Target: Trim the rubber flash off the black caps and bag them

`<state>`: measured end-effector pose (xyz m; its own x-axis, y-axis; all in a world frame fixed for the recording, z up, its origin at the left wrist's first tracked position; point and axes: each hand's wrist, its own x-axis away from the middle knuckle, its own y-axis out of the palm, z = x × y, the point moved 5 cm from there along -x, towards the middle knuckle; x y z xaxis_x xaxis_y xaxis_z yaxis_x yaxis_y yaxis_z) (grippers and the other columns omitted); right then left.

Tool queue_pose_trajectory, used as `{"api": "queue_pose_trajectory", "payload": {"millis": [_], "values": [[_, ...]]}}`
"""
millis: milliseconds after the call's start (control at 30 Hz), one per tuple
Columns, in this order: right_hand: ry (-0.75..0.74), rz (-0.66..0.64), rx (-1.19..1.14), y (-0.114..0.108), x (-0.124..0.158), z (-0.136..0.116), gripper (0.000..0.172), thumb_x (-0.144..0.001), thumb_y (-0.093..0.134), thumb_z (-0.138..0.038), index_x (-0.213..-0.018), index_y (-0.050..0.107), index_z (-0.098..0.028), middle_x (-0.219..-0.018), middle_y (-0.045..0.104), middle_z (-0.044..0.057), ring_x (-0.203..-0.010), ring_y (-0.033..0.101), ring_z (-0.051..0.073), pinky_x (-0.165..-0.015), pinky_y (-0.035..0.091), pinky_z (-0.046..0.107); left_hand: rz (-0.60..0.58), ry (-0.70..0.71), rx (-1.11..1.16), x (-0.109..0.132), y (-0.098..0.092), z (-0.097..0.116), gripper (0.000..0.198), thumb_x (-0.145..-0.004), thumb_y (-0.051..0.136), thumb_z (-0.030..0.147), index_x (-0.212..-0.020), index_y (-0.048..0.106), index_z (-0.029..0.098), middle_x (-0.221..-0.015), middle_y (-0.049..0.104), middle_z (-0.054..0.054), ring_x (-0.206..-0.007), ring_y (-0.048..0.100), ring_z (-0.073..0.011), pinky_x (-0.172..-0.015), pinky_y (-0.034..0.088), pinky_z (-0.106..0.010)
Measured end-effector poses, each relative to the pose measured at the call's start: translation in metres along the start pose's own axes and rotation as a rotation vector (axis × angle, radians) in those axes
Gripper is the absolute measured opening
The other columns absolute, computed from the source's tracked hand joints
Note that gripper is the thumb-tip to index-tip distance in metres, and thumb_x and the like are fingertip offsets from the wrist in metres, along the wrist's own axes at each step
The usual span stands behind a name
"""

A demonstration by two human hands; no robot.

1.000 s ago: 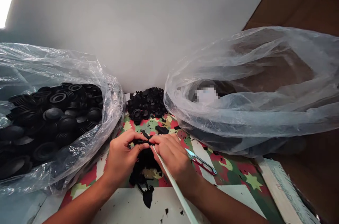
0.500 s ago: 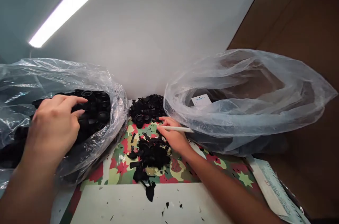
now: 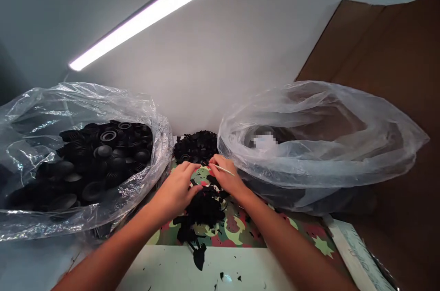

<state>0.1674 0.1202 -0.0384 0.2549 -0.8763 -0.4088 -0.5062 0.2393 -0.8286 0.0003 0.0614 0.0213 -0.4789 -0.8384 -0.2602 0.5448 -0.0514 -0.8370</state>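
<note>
My right hand [image 3: 228, 181] is closed around a slim, pale, pen-like stick [image 3: 225, 171]; what its tip touches is too small to make out. Close by on the left is my left hand [image 3: 175, 190], its thumb and fingers apart, and I see nothing held between them. Just below both hands lies a heap of thin black scraps [image 3: 206, 208] on a camouflage-patterned mat [image 3: 237, 231]. Behind them is another pile of small black pieces [image 3: 197, 144]. A clear plastic bag [image 3: 161, 135] on the left holds many round, ribbed black parts [image 3: 113, 158].
On the right stands a second clear plastic bag [image 3: 309, 174] with a blurred white label inside, beside a tall cardboard box [image 3: 395, 75]. Black crumbs are scattered over the white surface [image 3: 254, 263] in front. A tube light [image 3: 161, 16] hangs overhead.
My left hand has moved right, from over the bag of black parts to beside my right hand. My right hand keeps its stick and has barely shifted. The view has turned slightly.
</note>
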Motion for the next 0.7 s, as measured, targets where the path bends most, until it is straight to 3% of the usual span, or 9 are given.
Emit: {"api": "queue_pose_trajectory", "payload": {"millis": [133,333,567,700], "values": [[-0.082,-0.028,0.099,-0.003,0.008,-0.001,0.015,-0.099,0.045,-0.013,-0.092,0.055,-0.021,-0.097,0.066,0.006,-0.088,0.065,0.02,-0.078,0.048,0.029,-0.037,-0.051,0.035,0.004,0.032,-0.015,0.037,-0.087,0.063,0.011,-0.123,0.062,0.018,-0.123,0.065,-0.014,-0.116,0.063,-0.0316,-0.101,0.051,-0.05],[-0.253,-0.1,0.19,0.018,0.006,0.002,0.026,-0.09,0.048,0.001,-0.087,0.058,-0.023,-0.109,0.071,0.012,-0.089,0.065,0.025,-0.078,0.049,0.034,-0.047,-0.061,0.043,0.02,0.04,-0.015,0.021,-0.088,0.066,0.014,-0.106,0.072,0.023,-0.108,0.07,-0.007,-0.107,0.066,-0.0266,-0.095,0.054,-0.041],[-0.302,-0.115,0.183,0.022,-0.001,0.004,0.029,-0.086,0.046,0.002,-0.085,0.058,-0.024,-0.094,0.071,0.01,-0.088,0.065,0.027,-0.078,0.05,0.035,-0.069,-0.061,0.086,0.025,0.046,-0.017,0.018,-0.087,0.066,0.015,-0.103,0.073,0.023,-0.104,0.07,-0.007,-0.103,0.065,-0.0279,-0.091,0.054,-0.041],[-0.299,-0.115,0.125,0.017,0.003,0.0,0.024,-0.089,0.048,-0.006,-0.077,0.055,-0.025,-0.078,0.07,0.007,-0.076,0.065,0.026,-0.069,0.05,0.034,-0.04,-0.108,0.179,0.029,0.047,-0.019,0.038,-0.085,0.067,0.012,-0.121,0.065,0.023,-0.12,0.066,-0.009,-0.114,0.063,-0.0285,-0.099,0.051,-0.043]]}}
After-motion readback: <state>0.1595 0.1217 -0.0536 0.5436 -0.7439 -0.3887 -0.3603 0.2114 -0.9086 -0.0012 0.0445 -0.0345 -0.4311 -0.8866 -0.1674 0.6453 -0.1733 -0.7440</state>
